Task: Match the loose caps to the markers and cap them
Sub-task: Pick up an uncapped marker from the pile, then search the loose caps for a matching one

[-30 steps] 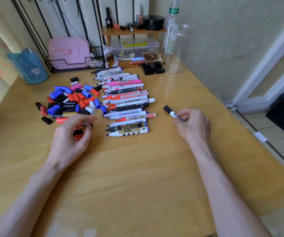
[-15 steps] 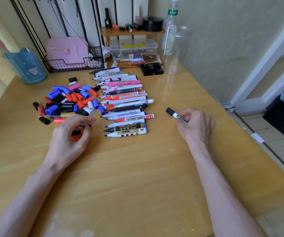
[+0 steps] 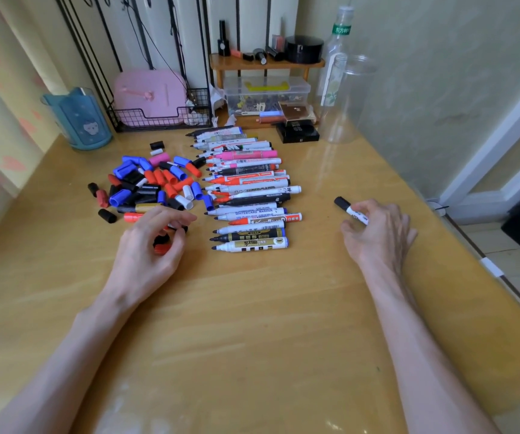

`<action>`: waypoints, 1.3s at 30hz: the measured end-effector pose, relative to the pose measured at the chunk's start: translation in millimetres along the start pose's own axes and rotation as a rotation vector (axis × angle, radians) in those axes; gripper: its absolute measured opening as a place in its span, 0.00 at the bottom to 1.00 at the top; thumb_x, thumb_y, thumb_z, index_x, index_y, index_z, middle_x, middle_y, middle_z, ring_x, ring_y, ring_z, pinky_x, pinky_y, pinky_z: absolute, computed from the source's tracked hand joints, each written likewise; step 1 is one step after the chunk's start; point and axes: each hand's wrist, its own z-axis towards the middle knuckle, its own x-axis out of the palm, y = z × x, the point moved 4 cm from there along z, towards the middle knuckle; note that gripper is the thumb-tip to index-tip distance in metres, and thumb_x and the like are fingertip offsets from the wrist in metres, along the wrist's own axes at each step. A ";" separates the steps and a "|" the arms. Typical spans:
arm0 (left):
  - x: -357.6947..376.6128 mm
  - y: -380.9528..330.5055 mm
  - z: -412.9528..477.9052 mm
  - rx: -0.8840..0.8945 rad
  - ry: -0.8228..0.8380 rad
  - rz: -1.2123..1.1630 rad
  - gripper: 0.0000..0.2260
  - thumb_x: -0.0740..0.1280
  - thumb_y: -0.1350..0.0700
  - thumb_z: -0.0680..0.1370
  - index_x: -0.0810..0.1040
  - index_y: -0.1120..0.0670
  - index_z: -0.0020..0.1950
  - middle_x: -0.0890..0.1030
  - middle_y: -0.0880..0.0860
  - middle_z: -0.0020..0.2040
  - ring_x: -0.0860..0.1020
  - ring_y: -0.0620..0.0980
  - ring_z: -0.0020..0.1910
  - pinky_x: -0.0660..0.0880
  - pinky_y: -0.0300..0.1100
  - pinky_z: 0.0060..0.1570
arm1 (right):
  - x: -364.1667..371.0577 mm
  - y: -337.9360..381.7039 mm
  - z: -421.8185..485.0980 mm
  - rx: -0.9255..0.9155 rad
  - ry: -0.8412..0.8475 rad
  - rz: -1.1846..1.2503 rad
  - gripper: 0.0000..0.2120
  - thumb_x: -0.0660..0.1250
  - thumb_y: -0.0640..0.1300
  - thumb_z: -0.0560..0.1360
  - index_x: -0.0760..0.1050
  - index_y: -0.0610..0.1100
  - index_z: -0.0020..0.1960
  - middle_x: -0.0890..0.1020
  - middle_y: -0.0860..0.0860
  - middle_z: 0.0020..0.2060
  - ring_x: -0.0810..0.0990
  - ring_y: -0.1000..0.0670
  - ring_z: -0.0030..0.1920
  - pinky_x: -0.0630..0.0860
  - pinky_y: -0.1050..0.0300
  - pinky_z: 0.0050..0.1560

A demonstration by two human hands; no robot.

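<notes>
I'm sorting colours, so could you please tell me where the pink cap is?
In the head view, the pink cap lies at the far edge of the cap pile, left of the row of markers.

"WHITECARD MARKER" on marker [image 3: 250, 212]

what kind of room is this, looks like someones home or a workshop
Most likely a home desk pushed against a wall, not a workshop. A small wooden shelf holds cosmetics, a pink case sits in a wire basket, and a plastic bottle stands by the wall. A doorway opens at the right.
</notes>
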 end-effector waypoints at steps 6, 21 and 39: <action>-1.1 -1.3 -0.2 0.000 0.008 0.012 0.13 0.68 0.68 0.79 0.83 0.52 0.57 0.82 0.46 0.51 0.81 0.49 0.52 0.75 0.38 0.52 | 0.1 -12.7 8.6 0.047 -0.045 -0.040 0.10 0.71 0.44 0.78 0.79 0.52 0.58 0.82 0.46 0.55 0.76 0.40 0.59 0.61 0.46 0.59; -3.0 -4.4 -0.9 -0.018 0.026 0.035 0.13 0.68 0.67 0.79 0.83 0.51 0.57 0.82 0.45 0.52 0.81 0.46 0.51 0.75 0.37 0.53 | 5.8 0.6 2.5 -0.003 0.095 0.100 0.16 0.74 0.47 0.73 0.79 0.52 0.61 0.81 0.49 0.53 0.79 0.43 0.57 0.66 0.49 0.60; -16.9 12.1 -4.0 -0.051 0.095 0.188 0.12 0.67 0.55 0.79 0.82 0.49 0.62 0.81 0.47 0.57 0.75 0.51 0.57 0.71 0.44 0.61 | 27.5 76.2 -58.9 -0.865 0.241 0.379 0.14 0.76 0.62 0.71 0.86 0.52 0.44 0.77 0.56 0.49 0.73 0.49 0.55 0.73 0.41 0.56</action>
